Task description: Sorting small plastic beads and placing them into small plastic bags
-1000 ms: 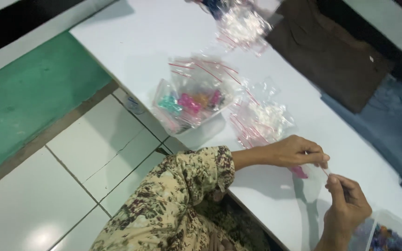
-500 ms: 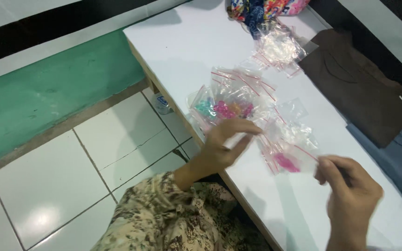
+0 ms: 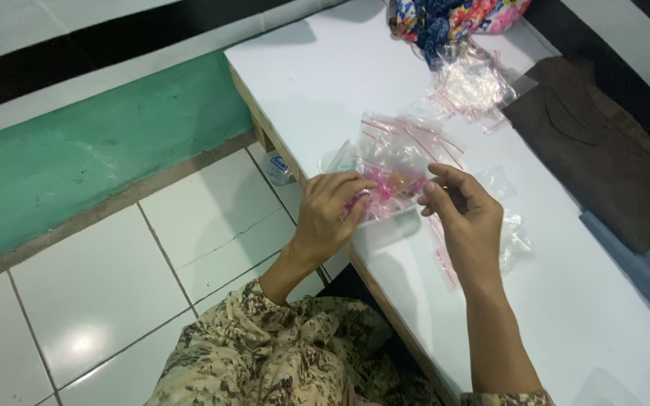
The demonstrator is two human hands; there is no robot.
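L hand [image 3: 330, 218] and R hand [image 3: 464, 218] together pinch a small clear zip bag [image 3: 385, 192] w/ pink bits at the near table [image 3: 325, 90] edge (mid-handling). Next: steady grip needed, I'd judge.

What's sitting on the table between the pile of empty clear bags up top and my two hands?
In the head view, a heap of clear zip bags with red seal strips and pink, teal pieces lies between the empty bag pile and the left hand and right hand.

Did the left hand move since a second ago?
Yes. The left hand left the table's near end and went along the white table to the pile of little bags, now touching a bag.
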